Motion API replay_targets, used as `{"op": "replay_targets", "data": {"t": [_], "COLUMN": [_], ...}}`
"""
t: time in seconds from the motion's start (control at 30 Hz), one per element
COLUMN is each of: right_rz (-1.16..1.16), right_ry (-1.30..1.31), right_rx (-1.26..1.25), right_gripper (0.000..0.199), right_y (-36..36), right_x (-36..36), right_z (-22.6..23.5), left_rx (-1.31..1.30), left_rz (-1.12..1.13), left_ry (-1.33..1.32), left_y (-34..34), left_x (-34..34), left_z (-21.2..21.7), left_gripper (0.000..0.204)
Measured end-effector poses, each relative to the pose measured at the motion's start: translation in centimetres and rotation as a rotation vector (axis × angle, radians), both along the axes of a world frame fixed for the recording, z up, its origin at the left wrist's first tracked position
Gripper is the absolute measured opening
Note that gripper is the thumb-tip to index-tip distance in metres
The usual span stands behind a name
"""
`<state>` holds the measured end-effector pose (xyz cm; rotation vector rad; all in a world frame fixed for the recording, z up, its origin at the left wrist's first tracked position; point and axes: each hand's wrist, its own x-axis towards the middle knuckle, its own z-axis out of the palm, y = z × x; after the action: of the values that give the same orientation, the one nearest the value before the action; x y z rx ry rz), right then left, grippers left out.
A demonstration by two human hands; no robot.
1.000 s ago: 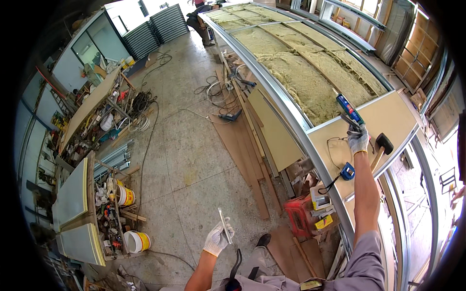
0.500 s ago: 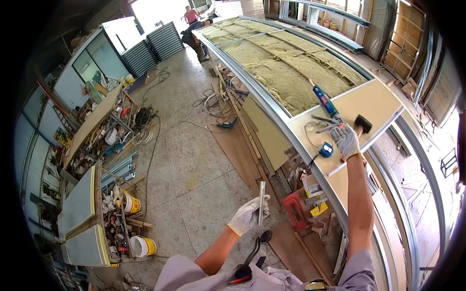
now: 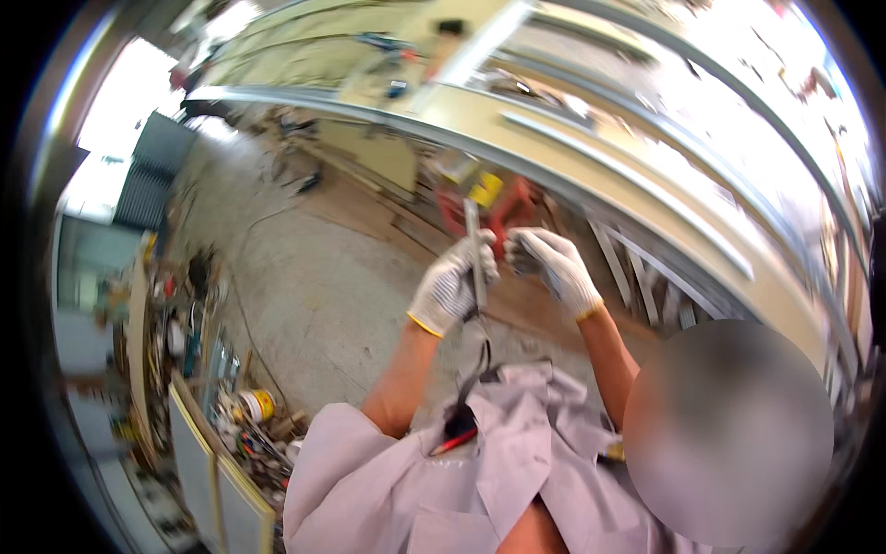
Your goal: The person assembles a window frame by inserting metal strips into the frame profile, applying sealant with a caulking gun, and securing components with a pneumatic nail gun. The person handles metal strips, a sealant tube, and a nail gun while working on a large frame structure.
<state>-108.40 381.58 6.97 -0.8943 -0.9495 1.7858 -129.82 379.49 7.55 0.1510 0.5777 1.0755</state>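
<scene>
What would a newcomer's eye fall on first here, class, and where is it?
Probably the white-gloved hands near the centre: the left hand grips a slim grey strip, and the right hand is curled just to its right. Beyond them, a blurred red case and yellow box stand out. A long metal-edged frame sweeps across the top and right.

Strip (image 3: 477, 258): metal, smooth. Left glove (image 3: 443, 288), right glove (image 3: 561, 268): knit cloth, matt. Shirt (image 3: 512, 443): cloth, matt, creased. Frame rail (image 3: 397, 121): metal, smooth, dull sheen. Floor (image 3: 314, 305): concrete-like, matt. Red box (image 3: 515, 205): plastic-looking, finish blurred.
</scene>
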Motion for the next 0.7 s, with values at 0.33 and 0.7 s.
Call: {"op": "replay_targets", "data": {"t": [0.33, 0.7], "right_rz": [-0.362, -0.759], "right_ry": [0.143, 0.358], "right_rx": [0.071, 0.058], "right_gripper": [0.034, 0.041], "right_y": [-15.2, -35.7], "right_x": [16.0, 29.7], "right_z": [-1.0, -3.0], "left_rx": [-0.007, -0.067], "left_rz": [-0.647, -1.353], "left_ry": [-0.170, 0.091], "left_y": [-4.9, -16.4], "left_x": [19.1, 39.2], "left_z": [-1.7, -2.9], "left_gripper": [0.036, 0.036]}}
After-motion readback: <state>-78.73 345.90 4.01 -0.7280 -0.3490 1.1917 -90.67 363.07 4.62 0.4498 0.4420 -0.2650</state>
